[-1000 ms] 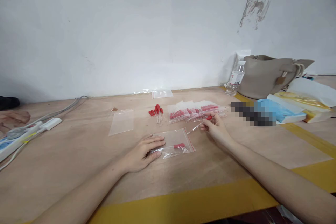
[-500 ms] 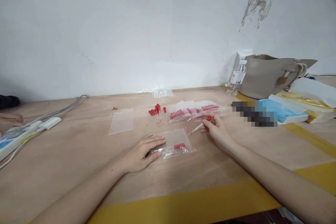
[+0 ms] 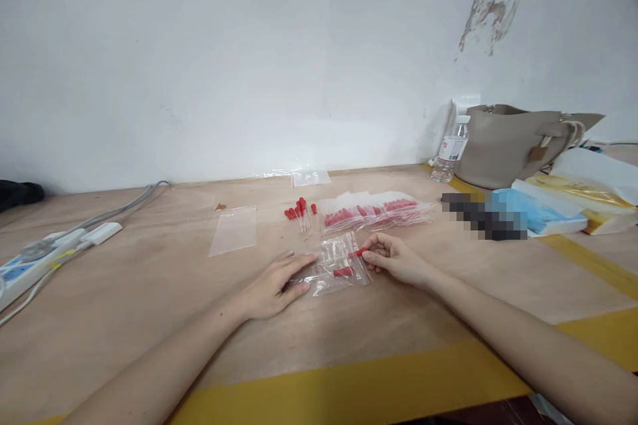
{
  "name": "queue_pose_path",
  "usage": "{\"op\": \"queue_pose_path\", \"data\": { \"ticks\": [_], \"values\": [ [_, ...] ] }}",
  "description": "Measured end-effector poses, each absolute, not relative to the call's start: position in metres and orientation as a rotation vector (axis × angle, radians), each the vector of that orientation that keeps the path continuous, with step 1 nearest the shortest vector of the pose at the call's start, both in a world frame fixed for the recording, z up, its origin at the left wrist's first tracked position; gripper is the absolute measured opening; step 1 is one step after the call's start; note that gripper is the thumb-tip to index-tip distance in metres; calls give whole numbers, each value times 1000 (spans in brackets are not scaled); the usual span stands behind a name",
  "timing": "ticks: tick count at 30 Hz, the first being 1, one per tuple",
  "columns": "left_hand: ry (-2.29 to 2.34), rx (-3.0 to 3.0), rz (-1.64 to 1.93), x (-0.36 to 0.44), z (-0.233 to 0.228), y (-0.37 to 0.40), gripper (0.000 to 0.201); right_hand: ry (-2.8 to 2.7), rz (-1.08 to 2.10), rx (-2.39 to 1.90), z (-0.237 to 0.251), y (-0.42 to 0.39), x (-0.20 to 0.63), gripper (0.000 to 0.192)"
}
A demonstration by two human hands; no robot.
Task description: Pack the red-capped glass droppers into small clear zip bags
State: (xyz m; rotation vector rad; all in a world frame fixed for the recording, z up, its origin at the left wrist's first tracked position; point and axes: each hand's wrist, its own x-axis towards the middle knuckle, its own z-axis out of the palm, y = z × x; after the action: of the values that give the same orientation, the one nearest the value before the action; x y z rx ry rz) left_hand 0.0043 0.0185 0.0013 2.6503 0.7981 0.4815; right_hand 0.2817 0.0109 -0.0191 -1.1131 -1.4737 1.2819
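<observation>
We look through a single head-worn view, set at the near side of the table [image 3: 279,342] and facing forward and down. It takes in a wide sweep: the wall [image 3: 199,66] spans roughly the upper half, the table the lower. We see the left hand [image 3: 276,284] and right hand [image 3: 393,260] from above and behind, fairly near, around mid-frame, each reaching in from its own lower side.

Bare tabletop [image 3: 323,339] lies between the forearms [image 3: 192,348]; beyond, droppers [image 3: 302,206] and filled bags [image 3: 366,213] obstruct passage.
</observation>
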Motion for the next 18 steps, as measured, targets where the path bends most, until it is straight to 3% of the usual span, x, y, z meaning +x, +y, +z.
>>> {"op": "queue_pose_path", "data": {
  "ticks": [9,13,18],
  "values": [
    [766,2666,476,8,0,20,44,-1882,781,-1131,-21,18,265,17],
    [785,2672,477,7,-1,19,42,-2023,849,-1040,-15,19,273,19],
    [783,2657,501,7,-2,19,33,-1926,560,-1299,8,32,293,16]
  ]
}}
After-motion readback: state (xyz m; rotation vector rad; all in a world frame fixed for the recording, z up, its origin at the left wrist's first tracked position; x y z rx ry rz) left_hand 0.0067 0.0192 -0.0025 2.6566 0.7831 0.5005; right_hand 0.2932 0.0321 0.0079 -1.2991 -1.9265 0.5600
